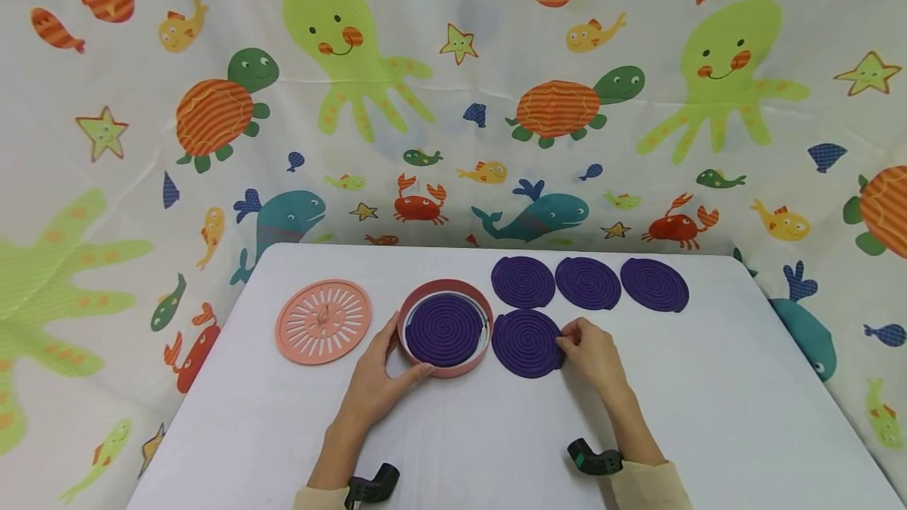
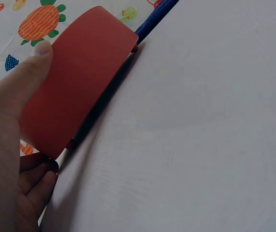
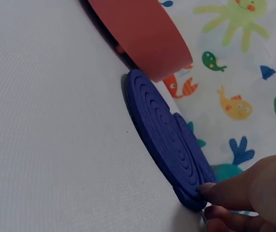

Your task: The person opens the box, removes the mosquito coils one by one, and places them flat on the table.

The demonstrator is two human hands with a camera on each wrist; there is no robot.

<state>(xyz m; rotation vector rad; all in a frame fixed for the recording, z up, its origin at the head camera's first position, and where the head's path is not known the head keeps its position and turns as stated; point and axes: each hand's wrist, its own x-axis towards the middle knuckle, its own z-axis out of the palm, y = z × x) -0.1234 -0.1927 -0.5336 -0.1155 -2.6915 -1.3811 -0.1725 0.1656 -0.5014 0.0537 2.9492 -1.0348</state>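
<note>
A round pink mosquito coil case [image 1: 445, 372] stands on the table with a purple mosquito coil [image 1: 443, 329] lying inside its white-lined rim. My left hand [image 1: 375, 384] grips the case from its left and near side, thumb [image 2: 37, 63] against the outer wall in the left wrist view. To the right of the case is another purple spiral coil [image 1: 526, 343]. My right hand [image 1: 591, 352] pinches that coil at its right edge, where thumb and fingers meet in the right wrist view. The coil [image 3: 160, 128] lies low over the table there.
Three more purple coils [image 1: 523, 282] lie in a row at the back, right of centre. A pink slotted lid [image 1: 323, 323] rests on the table [image 1: 489, 447] to the left of the case. Behind the table hangs a sea-animal curtain [image 1: 453, 116].
</note>
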